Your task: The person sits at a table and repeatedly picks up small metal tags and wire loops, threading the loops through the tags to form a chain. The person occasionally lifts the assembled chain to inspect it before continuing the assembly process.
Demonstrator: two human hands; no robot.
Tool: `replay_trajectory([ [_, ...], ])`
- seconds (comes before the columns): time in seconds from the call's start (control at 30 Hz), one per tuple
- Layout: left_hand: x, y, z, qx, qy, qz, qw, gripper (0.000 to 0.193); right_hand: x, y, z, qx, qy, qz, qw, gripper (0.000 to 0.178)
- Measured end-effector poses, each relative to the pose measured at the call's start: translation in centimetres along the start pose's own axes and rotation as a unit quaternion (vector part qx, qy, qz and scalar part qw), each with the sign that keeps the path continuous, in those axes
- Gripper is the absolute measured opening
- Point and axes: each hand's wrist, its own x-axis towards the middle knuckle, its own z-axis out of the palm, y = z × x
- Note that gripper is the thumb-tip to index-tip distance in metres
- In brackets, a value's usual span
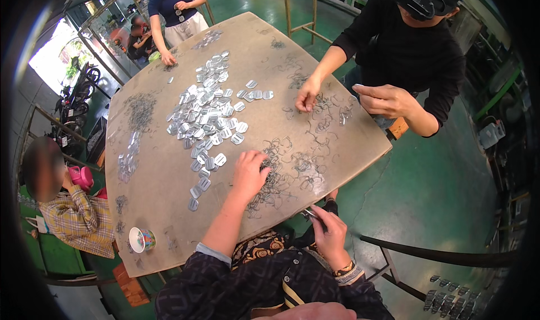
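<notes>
My left hand reaches over a tangle of thin bent wire pieces on the table; its fingers curve down at the edge of the pile, thumb apart, with nothing visibly held. My right hand is closed just off the table's near edge. Between its thumb and fingers is a small shiny metal piece, seen mostly edge-on, so its full shape is hidden. Left of and beyond my left hand lies a heap of flat silver slotted buckles, with a trail of them running toward me.
The brown-topped table carries more wire piles and a paper cup. Across to the right, a person in black handles wire pieces. Another person works at the far edge; a person in plaid sits left.
</notes>
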Motion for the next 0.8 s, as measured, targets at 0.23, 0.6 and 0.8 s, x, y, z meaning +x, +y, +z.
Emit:
replay_trajectory([
  [0.23, -0.8, 0.3, 4.4, -0.053, -0.02, 0.053, 0.997, 0.007, 0.0, 0.2, -0.2, -0.015, 0.0, 0.0, 1.0, 0.036],
  [0.6, 0.8, 0.2, 6.9, 0.064, -0.017, 0.115, 0.991, 0.007, 0.0, 0.4, -0.3, -0.014, 0.006, 0.007, 1.0, 0.036],
  [0.8, 0.9, 1.5, 6.6, 0.021, -0.053, 0.193, 0.98, 0.014, -0.1, 0.8, -0.4, -0.022, 0.007, 0.017, 1.0, 0.037],
])
